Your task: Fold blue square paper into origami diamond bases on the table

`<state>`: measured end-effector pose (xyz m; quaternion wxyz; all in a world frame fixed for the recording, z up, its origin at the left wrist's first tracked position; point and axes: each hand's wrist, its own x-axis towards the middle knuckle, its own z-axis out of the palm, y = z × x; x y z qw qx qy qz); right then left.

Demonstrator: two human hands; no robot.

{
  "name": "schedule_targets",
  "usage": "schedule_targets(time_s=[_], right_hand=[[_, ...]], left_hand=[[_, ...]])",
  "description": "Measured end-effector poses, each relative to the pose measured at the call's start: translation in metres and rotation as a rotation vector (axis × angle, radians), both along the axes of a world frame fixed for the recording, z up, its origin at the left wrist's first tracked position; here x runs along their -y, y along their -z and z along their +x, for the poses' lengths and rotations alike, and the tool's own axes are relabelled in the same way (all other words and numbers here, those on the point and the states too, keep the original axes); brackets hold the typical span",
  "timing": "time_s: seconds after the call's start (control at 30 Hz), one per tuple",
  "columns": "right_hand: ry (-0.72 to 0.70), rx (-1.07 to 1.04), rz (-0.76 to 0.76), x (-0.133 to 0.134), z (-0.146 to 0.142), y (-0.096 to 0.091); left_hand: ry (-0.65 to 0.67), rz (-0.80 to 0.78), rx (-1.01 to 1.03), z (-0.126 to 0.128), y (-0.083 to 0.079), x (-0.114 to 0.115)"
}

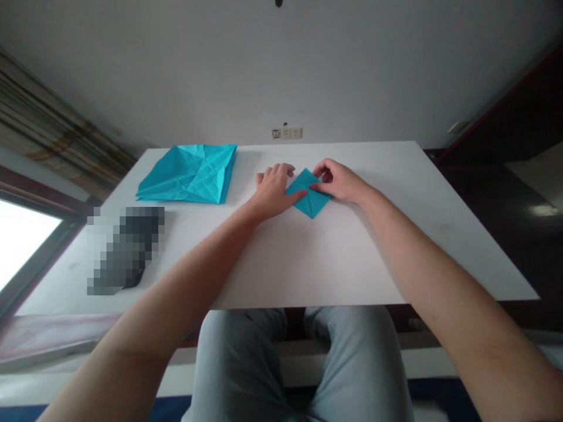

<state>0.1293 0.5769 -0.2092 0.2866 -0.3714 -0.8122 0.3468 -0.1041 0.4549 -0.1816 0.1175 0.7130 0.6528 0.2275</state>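
A small diamond of folded teal paper (309,194) lies on the white table (281,269), in front of me and a little right of centre. My left hand (275,190) rests flat beside its left side, with the thumb stretched over the paper. My right hand (338,181) comes in from the right, its curled fingers pinching the paper's upper right edge. A large creased sheet of the same teal paper (189,174) lies well to the left of both hands, partly folded and touching neither.
A pixelated dark and grey object (125,249) sits on the table's left side, too blurred to name. The table's far edge meets a wall with electrical sockets (287,133). My knees in pale jeans (299,363) show below the near edge. A curtain (57,123) and window (26,243) are at far left.
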Motion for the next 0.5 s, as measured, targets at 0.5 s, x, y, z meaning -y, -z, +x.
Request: schedule_targets(time_s=[0.5], right_hand=[[-0.277,0.016,-0.119,0.015,0.004,-0.028]], left_hand=[[0.186,0.027,0.057,-0.017,-0.01,-0.006]])
